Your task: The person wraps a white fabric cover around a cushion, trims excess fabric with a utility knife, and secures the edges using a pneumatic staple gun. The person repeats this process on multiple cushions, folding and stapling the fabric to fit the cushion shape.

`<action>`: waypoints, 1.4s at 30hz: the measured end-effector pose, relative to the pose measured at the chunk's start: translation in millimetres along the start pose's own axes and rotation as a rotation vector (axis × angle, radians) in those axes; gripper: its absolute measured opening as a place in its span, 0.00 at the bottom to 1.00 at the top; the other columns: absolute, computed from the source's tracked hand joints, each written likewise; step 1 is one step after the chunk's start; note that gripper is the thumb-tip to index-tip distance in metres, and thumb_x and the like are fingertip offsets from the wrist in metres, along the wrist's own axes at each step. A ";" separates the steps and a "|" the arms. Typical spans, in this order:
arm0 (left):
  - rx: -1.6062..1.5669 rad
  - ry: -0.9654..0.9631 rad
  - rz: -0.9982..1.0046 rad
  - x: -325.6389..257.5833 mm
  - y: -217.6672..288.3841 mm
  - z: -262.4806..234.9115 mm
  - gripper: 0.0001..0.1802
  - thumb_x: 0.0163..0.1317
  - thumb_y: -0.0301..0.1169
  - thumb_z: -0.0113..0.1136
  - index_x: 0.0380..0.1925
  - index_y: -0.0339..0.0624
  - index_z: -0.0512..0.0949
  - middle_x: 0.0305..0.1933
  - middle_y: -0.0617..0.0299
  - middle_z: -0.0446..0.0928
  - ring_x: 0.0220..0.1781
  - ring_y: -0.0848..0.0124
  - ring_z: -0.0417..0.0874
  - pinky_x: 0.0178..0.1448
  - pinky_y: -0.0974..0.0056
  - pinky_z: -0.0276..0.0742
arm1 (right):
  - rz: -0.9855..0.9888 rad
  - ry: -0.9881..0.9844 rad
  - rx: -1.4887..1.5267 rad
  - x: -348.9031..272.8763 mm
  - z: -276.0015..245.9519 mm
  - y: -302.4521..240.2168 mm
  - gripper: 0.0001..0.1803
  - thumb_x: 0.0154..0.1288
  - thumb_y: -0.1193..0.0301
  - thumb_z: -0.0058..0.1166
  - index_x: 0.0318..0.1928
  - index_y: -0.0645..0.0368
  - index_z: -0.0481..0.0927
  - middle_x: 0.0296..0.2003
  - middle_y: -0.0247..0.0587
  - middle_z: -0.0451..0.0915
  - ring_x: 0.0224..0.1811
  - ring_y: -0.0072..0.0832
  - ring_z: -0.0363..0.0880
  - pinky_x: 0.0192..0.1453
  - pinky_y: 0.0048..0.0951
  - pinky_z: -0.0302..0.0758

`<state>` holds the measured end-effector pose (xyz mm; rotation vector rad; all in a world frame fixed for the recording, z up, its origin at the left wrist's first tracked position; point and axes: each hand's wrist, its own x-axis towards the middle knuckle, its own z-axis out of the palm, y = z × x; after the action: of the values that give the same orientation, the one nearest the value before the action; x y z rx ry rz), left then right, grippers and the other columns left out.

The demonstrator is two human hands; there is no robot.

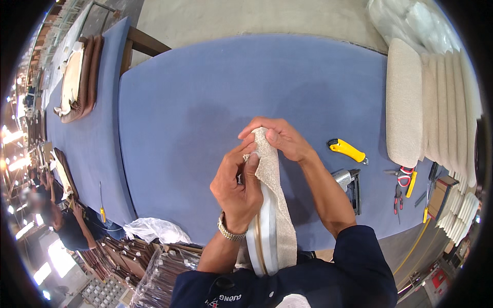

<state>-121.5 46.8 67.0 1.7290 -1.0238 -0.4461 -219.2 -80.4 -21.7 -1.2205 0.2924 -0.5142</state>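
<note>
A padded panel stands on edge against my body, its pale foam layer (270,231) and thin brown board edge (258,246) showing. Beige woven fabric (279,197) drapes along its right side and over the far end. My left hand (237,182), with a metal-band watch at the wrist, pinches the fabric's edge near that end. Curled over the fabric-covered tip, my right hand (286,139) grips it with thumb and fingers. A yellow utility knife (349,150) and a staple gun (349,186) lie on the blue table (195,92) to the right.
Beige padded panels (404,108) stand in a row at the right, near clear plastic wrapping (416,23). Pliers (404,177) and screwdrivers lie at the table's right edge. Brown padded pieces (87,82) rest on the left table. A co-worker (77,226) is at lower left.
</note>
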 end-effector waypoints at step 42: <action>-0.620 -0.432 -0.038 54.4 -46.1 20.4 0.14 0.72 0.22 0.56 0.53 0.36 0.85 0.58 0.56 0.77 0.60 0.69 0.79 0.61 0.65 0.76 | 0.077 0.484 -0.141 -27.7 38.3 -53.1 0.28 0.64 0.84 0.50 0.65 0.64 0.67 0.66 0.50 0.72 0.67 0.34 0.75 0.74 0.39 0.70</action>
<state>-85.5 -4.0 26.7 1.1146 -1.0073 -1.0714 -235.9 -48.0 39.3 -1.2040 0.7950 -0.7293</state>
